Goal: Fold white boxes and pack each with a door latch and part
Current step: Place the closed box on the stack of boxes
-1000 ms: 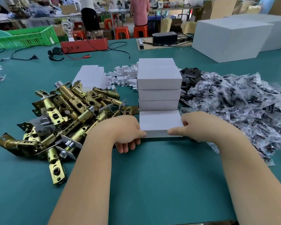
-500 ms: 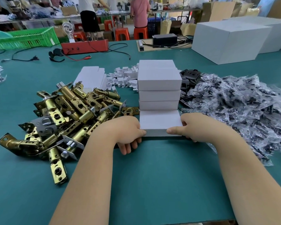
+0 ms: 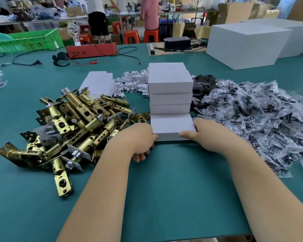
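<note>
Closed white box (image 3: 171,125) sits on the table, near side of the box stack (image 3: 170,88). Left hand (image 3: 140,137) & right hand (image 3: 206,135) grip its two ends, thumbs on the front edge. Step looks like closing/placing the packed box; next needs a flat box blank (image 3: 98,82), far left.

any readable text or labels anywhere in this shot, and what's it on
None can be read.
The white boxes and the box held by the left hand and right hand are blank.
Any marks on the red unit or the bagged parts are too small to read.
</note>
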Demonstrator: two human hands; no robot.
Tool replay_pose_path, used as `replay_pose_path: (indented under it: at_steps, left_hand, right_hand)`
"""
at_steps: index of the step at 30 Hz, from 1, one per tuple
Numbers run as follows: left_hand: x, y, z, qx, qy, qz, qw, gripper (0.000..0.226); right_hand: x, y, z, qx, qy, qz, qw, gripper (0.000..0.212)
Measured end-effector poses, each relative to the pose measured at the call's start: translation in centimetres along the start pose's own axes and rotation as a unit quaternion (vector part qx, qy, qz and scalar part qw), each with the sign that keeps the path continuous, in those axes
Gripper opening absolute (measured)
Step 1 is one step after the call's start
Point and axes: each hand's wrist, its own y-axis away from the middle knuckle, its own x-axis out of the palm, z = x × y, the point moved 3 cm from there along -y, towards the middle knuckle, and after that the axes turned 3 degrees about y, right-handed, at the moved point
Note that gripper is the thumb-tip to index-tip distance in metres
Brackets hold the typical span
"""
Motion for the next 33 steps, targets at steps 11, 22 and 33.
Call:
replay_pose_path:
  at_steps: [11,22,33]
  left_hand:
    - [-2.3,1.4,-0.5,0.099,0.017,0.024,0.995,0.044]
    - [-14.9,-5.4,-2.9,0.026,-0.195,-0.357,0.913,0.017]
    - [-16.8,-11.1,3.0,-0.178,-0.293,-0.309,0.887,0.019]
  right_hand:
    - [-1.6,0.3,0.4,0.049,-0.074,-0.163,0.983,0.068]
    - [-0.3,1.0,3.9,-0.118,-0.139,-0.278,0.943,0.029]
    - [0.1,0.9,3.7,-0.137,-0.154,-0.273,0.94,0.034]
